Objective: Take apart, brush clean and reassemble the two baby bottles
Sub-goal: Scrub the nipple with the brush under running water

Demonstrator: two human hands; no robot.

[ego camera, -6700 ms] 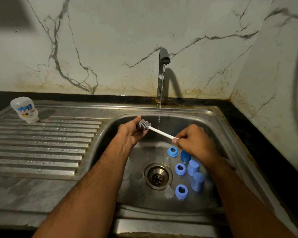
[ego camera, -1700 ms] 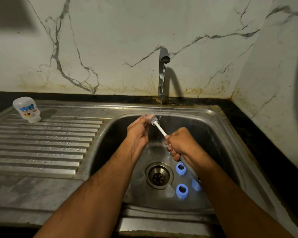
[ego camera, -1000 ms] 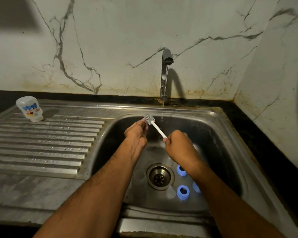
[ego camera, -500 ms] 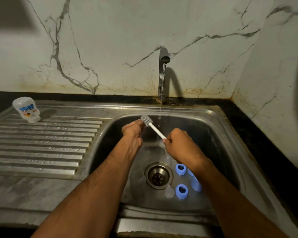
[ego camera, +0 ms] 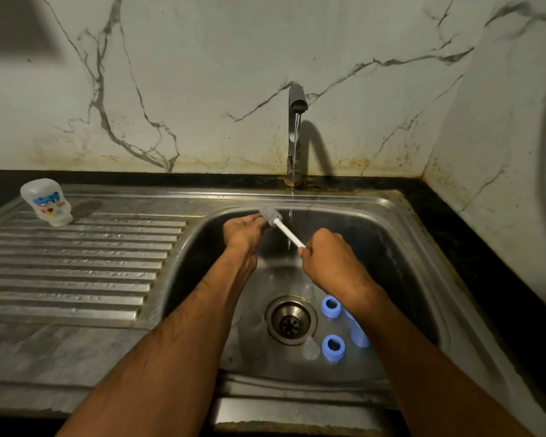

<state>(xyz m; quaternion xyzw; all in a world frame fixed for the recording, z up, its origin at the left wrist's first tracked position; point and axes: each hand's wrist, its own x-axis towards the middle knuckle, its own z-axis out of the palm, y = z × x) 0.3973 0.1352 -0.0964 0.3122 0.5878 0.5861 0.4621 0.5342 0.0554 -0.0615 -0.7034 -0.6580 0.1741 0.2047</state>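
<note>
The right hand [ego camera: 327, 258] has a tight grip on the white handle of the little brush [ego camera: 281, 227], fingers curled round it. The left hand [ego camera: 243, 231] curls its fingers at the grey bristle end; what it pinches there is hidden, so I cannot tell if a small part is in its grip. Both hands are over the sink [ego camera: 401, 234], beside the thin water falling from the tap [ego camera: 295, 134]. Blue rings [ego camera: 332, 346] and clear bottle parts [ego camera: 309, 350] lie by the drain [ego camera: 290, 320]. One bottle [ego camera: 46, 201] stands upside down on the ridged bench. Wet fingers could slip, and a small part might drop near the drain.
</note>
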